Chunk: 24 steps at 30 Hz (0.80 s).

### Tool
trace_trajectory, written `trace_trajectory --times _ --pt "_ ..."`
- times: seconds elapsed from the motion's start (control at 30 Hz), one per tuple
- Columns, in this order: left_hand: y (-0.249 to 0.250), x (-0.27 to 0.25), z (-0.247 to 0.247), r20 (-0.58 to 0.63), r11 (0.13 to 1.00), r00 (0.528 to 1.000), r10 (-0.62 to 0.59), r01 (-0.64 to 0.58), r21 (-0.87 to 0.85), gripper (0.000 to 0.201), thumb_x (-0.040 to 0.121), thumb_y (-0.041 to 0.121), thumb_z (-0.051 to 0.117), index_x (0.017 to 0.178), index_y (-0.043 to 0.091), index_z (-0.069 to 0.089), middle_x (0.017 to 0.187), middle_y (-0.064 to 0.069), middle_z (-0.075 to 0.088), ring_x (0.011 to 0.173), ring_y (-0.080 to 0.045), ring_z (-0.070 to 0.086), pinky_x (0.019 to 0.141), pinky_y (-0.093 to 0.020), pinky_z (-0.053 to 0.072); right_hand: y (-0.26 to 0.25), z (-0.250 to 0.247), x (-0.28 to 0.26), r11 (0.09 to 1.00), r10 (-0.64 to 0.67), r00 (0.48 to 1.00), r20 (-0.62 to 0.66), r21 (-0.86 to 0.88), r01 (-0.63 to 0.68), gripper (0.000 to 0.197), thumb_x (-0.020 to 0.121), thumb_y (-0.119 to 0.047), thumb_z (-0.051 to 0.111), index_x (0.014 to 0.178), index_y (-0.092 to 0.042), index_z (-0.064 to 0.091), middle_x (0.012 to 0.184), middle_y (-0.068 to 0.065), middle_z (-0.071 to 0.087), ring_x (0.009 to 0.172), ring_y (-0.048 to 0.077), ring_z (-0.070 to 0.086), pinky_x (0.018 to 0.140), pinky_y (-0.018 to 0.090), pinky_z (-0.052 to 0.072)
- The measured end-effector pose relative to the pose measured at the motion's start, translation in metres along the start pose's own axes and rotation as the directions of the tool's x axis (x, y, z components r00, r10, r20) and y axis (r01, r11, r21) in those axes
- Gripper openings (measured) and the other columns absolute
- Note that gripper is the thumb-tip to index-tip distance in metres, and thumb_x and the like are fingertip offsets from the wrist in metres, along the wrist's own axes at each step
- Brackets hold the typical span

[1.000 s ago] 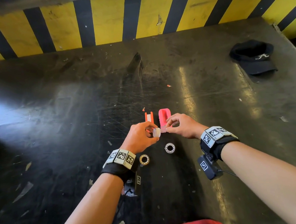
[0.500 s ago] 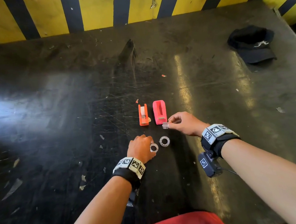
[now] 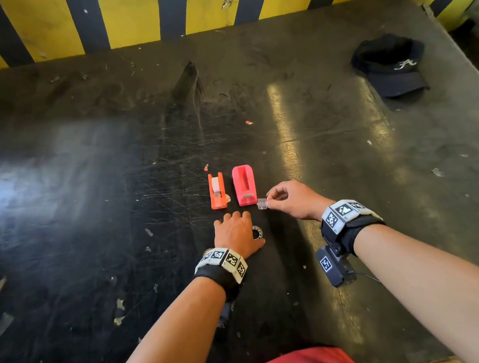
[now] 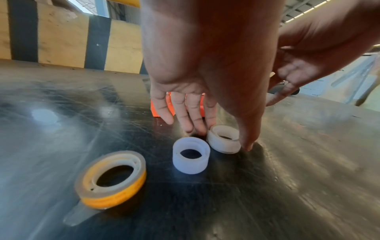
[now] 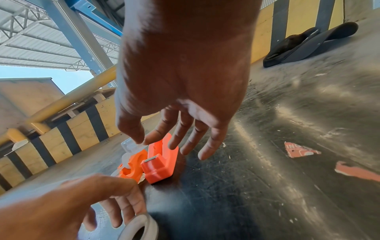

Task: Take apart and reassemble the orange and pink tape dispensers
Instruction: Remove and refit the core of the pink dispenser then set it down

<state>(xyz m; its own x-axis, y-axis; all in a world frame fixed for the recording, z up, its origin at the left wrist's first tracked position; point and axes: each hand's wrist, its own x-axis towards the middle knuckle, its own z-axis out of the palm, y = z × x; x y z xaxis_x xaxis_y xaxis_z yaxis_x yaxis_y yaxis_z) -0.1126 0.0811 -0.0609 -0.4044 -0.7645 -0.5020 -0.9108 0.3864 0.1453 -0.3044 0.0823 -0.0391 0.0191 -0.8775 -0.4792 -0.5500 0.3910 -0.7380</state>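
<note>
The left hand (image 3: 237,232) hovers with relaxed fingers, holding nothing, over two white tape rings (image 4: 207,146). The right hand (image 3: 293,198) pinches a clear spool core (image 3: 261,202) beside the pink dispenser (image 3: 244,185), nearer than the orange dispenser (image 3: 216,190); both point toward the table's far edge.

From my remote station I note that the left hand (image 3: 236,234) has dropped from beside the right hand to the lower centre of the head frame, fingers now spread over a white ring (image 4: 224,139). The right hand (image 3: 293,198) has shifted slightly rightward with the clear hub (image 3: 261,203), away from the pink dispenser (image 3: 244,185).
</note>
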Motion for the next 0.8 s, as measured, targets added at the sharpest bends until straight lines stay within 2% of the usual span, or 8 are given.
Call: trace_trajectory --times 0.07,0.2,0.33,0.43,0.5,0.6,0.73,0.8 --pt "-0.006 -0.003 -0.002 -0.032 0.998 0.999 0.021 -0.022 -0.051 0.058 0.086 0.056 0.069 0.130 0.021 0.058 0.132 -0.007 0.057 0.125 -0.029 0.053 0.104 -0.050 0.046 0.004 -0.001 0.000 1.000 0.007 1.000 -0.010 0.009 -0.007 0.015 0.091 -0.029 0.078 0.098 -0.015 0.078 0.110 0.003 0.076 0.103 0.017 0.070 0.076 0.018 0.050" --pt "-0.025 -0.013 -0.007 -0.305 0.936 0.952 0.024 -0.128 -0.327 0.043 0.082 0.046 0.076 0.120 0.030 0.064 0.130 -0.003 0.051 0.121 -0.026 0.055 0.098 -0.043 0.053 0.012 0.000 -0.002 0.999 0.007 1.000 -0.020 0.034 -0.006 0.010 0.089 -0.029 0.080 0.090 -0.019 0.077 0.103 0.002 0.078 0.100 0.019 0.073 0.076 0.021 0.051" --pt "-0.044 -0.023 -0.025 -0.408 0.773 0.912 -0.051 -0.223 -0.594 0.046 0.084 0.031 0.082 0.127 0.038 0.066 0.119 0.006 0.055 0.078 -0.007 0.070 0.083 -0.030 0.062 0.011 0.004 0.000 0.999 -0.004 1.000 -0.016 0.039 0.005 0.015 0.088 -0.029 0.080 0.091 -0.014 0.078 0.104 0.004 0.079 0.100 0.022 0.074 0.084 0.030 0.055" --pt "-0.053 -0.033 -0.037 -0.390 0.644 0.919 -0.057 -0.264 -0.718 0.048 0.089 0.019 0.079 0.130 0.039 0.066 0.108 0.007 0.069 0.066 -0.014 0.073 0.067 -0.033 0.065 0.001 0.007 0.004 0.998 -0.029 0.999 -0.014 0.051 0.029 0.016 0.087 -0.030 0.081 0.089 -0.014 0.079 0.102 0.003 0.080 0.096 0.021 0.074 0.090 0.035 0.056" --pt "-0.056 -0.040 -0.042 -0.342 0.569 0.938 -0.050 -0.255 -0.782 0.049 0.091 0.014 0.076 0.129 0.043 0.063 0.106 0.009 0.072 0.069 -0.016 0.076 0.063 -0.031 0.065 -0.005 0.012 0.008 0.997 -0.055 0.998 -0.007 0.053 0.055 0.014 0.087 -0.030 0.082 0.086 -0.017 0.079 0.097 0.002 0.080 0.089 0.017 0.073 0.090 0.037 0.057" --pt "-0.058 -0.046 -0.042 -0.326 0.503 0.944 -0.049 -0.259 -0.825 0.051 0.091 0.007 0.075 0.124 0.044 0.060 0.109 0.013 0.071 0.078 -0.016 0.079 0.069 -0.027 0.065 -0.017 0.017 0.011 0.994 -0.088 0.996 0.006 0.069 0.088 0.016 0.087 -0.033 0.082 0.088 -0.017 0.079 0.096 0.001 0.080 0.091 0.019 0.074 0.088 0.036 0.057" --pt "-0.060 -0.046 -0.038 -0.293 0.378 0.953 -0.074 -0.245 -0.893 0.043 0.088 0.003 0.077 0.125 0.020 0.066 0.114 0.002 0.075 0.086 -0.020 0.079 0.073 -0.029 0.065 -0.033 0.020 0.008 0.988 -0.123 0.992 0.019 0.099 0.120 0.013 0.088 -0.032 0.081 0.088 -0.019 0.078 0.100 0.005 0.079 0.096 0.023 0.074 0.086 0.033 0.056" --pt "-0.060 -0.045 -0.038 -0.279 0.340 0.958 -0.067 -0.241 -0.909 0.042 0.088 0.002 0.077 0.125 0.018 0.066 0.115 0.000 0.076 0.090 -0.021 0.079 0.077 -0.032 0.065 -0.038 0.021 0.006 0.989 -0.120 0.992 0.033 0.093 0.117 0.011 0.088 -0.031 0.081 0.087 -0.021 0.078 0.103 0.005 0.079 0.096 0.021 0.073 0.088 0.033 0.056"
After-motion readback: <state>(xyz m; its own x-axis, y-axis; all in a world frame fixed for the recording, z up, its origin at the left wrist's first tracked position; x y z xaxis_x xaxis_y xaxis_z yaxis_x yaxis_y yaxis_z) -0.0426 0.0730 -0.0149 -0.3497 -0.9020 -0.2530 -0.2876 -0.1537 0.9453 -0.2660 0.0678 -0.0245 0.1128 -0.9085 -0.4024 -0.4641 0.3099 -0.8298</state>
